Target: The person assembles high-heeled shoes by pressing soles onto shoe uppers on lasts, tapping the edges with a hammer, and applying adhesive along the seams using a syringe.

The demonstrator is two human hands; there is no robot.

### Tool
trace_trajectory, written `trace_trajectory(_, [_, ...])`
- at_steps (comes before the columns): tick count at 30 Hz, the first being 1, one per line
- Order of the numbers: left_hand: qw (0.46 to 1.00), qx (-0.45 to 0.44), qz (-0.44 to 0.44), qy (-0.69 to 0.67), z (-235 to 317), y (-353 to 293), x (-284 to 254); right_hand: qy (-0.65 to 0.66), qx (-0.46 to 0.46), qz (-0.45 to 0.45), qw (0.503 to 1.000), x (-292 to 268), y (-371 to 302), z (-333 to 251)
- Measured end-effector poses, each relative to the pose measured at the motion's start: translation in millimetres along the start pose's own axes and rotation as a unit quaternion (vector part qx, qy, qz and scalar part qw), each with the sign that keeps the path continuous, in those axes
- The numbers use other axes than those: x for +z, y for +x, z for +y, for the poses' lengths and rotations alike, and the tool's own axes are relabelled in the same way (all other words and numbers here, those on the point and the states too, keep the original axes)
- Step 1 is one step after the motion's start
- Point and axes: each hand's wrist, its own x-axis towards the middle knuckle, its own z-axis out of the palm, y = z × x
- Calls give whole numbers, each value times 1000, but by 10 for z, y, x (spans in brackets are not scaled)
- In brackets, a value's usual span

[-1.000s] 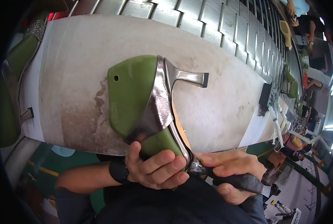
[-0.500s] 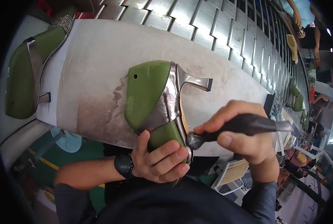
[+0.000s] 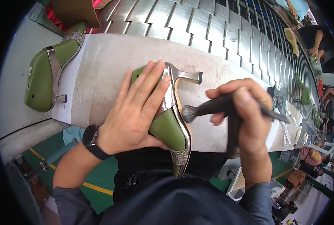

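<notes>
metal conv, ylw flr line

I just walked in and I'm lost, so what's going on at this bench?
A person's left hand lies spread over a metallic-strapped shoe on a green last, lying on its side on the pale bench. The right hand grips a dark hammer-like tool, its rounded end right by the sole; whether they touch is unclear. Another such shoe lies farther left.
</notes>
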Motion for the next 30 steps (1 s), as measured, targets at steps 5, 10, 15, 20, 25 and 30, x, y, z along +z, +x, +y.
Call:
trace_trajectory(5, [999, 0, 2, -33, -98, -32, 61, 3, 24, 12, 1000, 65, 75, 170])
trace_trajectory(10, [999, 5, -12, -36, -89, 2, 58, -100, 17, -59, 993, 90, 325, -64])
trace_trajectory(15, [1000, -2, -10, -19, -118, -12, 62, -201, 99, -113, 968, 279, 732, -222])
trace_trajectory(20, [999, 3, -38, -22, -101, 35, 0, -35, -27, 48, 998, 144, 98, 197])
trace_trajectory(25, [999, 10, -38, -23, -112, 37, -3, -77, -1, 42, 996, 244, 221, 43])
trace_trajectory(30, [999, -9, -42, -32, -91, 9, 20, -61, -25, 51, 997, 235, 296, 132])
